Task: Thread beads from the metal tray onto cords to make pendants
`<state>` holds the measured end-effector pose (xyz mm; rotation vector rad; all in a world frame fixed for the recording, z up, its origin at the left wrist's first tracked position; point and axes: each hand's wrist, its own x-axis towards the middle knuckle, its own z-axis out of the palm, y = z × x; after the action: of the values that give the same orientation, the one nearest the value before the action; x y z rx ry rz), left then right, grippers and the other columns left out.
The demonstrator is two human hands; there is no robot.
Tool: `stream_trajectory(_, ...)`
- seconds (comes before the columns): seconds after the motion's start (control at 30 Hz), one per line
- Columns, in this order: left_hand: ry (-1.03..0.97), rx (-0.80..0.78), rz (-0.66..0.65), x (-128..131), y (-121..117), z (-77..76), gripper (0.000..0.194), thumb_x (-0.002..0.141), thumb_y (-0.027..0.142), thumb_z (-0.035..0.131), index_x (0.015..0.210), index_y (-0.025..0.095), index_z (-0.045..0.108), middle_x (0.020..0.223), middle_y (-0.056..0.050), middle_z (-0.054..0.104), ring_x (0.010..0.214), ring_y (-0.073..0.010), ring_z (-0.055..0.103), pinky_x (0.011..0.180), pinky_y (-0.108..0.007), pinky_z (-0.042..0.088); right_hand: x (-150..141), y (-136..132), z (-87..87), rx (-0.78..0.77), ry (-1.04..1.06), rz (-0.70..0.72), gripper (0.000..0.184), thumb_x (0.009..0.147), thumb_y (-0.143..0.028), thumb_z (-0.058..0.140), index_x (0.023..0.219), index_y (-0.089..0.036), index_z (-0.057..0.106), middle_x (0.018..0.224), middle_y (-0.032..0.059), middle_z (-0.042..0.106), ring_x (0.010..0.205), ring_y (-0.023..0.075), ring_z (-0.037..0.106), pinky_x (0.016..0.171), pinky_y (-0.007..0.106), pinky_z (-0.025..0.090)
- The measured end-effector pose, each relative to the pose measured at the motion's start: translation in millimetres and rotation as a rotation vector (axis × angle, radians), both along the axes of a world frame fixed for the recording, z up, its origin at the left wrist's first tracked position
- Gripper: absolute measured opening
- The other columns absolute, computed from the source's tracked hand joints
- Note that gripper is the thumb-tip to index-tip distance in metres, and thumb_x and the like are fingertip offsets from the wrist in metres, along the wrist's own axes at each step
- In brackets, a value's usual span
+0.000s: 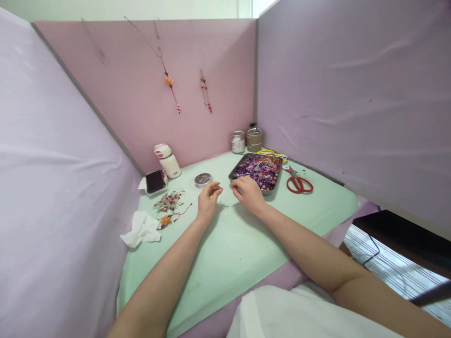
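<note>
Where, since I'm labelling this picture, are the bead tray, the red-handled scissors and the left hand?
Bead tray (271,192), head view: its near outer wall.
Red-handled scissors (300,182), head view: the red handles, between the loops.
Left hand (207,200), head view: middle of the hand.

Left hand (208,199): beaded cords (169,201) at nine o'clock; right hand (249,193): bead tray (270,191) at one, scissors (300,183) at three.

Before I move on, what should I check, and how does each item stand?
1. Left hand apart from right hand: ok, a gap shows.
2. Anything pinched in the fingertips: cannot tell, too small.
3. Right hand off the bead tray: cannot tell, they overlap in view.
4. Red scissors away from both hands: ok, right of the tray.
5. White tissue away from both hands: ok, far left.
</note>
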<state>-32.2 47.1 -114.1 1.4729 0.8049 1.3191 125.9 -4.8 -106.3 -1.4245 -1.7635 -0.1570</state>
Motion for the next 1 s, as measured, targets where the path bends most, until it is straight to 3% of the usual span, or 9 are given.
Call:
stream_trajectory(0.27,0.104,-0.066,-0.056,0.0,1.8,-6.0,0.016,0.068,0.013,0.065,0.082,0.018,0.070,0.074,-0.003,0.068,0.062,-0.0120,0.058,0.069,-0.026,0.044,-1.2,1.1,-2.2,-0.066,-0.038,-0.001,0.014,0.084,-0.015,0.049,0.080,-0.020,0.062,0.082,0.0059,0.062,0.077,0.0186,0.049,0.072,0.031,0.036)
stream_trajectory(0.43,0.106,-0.092,-0.033,-2.3,8.7,-11.7,0.017,0.070,0.023,0.067,0.086,0.017,0.068,0.077,-0.004,0.069,0.066,-0.0127,0.060,0.071,-0.027,0.047,0.4,6.5,-10.2,-0.124,-0.009,0.005,0.014,0.080,-0.011,0.050,0.076,-0.020,0.060,0.079,0.0048,0.062,0.075,0.0178,0.051,0.071,0.030,0.037)
stream_trajectory(0.63,-0.053,-0.184,0.005,-5.2,13.9,-12.1,0.033,0.076,0.046,0.060,0.087,0.015,0.064,0.078,-0.007,0.067,0.067,-0.0114,0.060,0.071,-0.028,0.050,1.1,9.8,-17.0,-0.219,0.049,-0.015,0.016,0.077,-0.010,0.049,0.073,-0.020,0.060,0.079,0.0044,0.063,0.074,0.0177,0.053,0.068,0.029,0.038)
stream_trajectory(0.8,-0.136,-0.303,0.042,-9.2,20.9,-9.6,0.035,0.076,0.048,0.058,0.086,0.015,0.061,0.079,-0.007,0.066,0.067,-0.0104,0.060,0.071,-0.027,0.049,1.8,10.9,-19.1,-0.245,0.050,-0.026,0.016,0.076,-0.010,0.049,0.073,-0.019,0.062,0.079,0.0050,0.064,0.073,0.0177,0.054,0.066,0.029,0.038)
stream_trajectory(0.9,0.077,-0.294,0.093,-15.0,24.6,-2.3,0.030,0.076,0.041,0.058,0.090,0.015,0.059,0.083,-0.007,0.066,0.073,-0.0118,0.061,0.073,-0.027,0.048,1.9,10.5,-18.5,-0.305,0.043,-0.045,0.016,0.077,-0.011,0.048,0.076,-0.019,0.062,0.081,0.0048,0.065,0.074,0.0170,0.055,0.066,0.027,0.038)
stream_trajectory(1.0,0.511,-0.161,0.151,-20.6,22.4,9.1,0.021,0.070,0.030,0.061,0.084,0.014,0.062,0.080,-0.005,0.066,0.074,-0.0138,0.059,0.072,-0.026,0.046,1.5,9.6,-17.3,-0.363,0.038,-0.054,0.016,0.078,-0.012,0.048,0.078,-0.018,0.063,0.084,0.0046,0.065,0.075,0.0158,0.056,0.066,0.025,0.038)
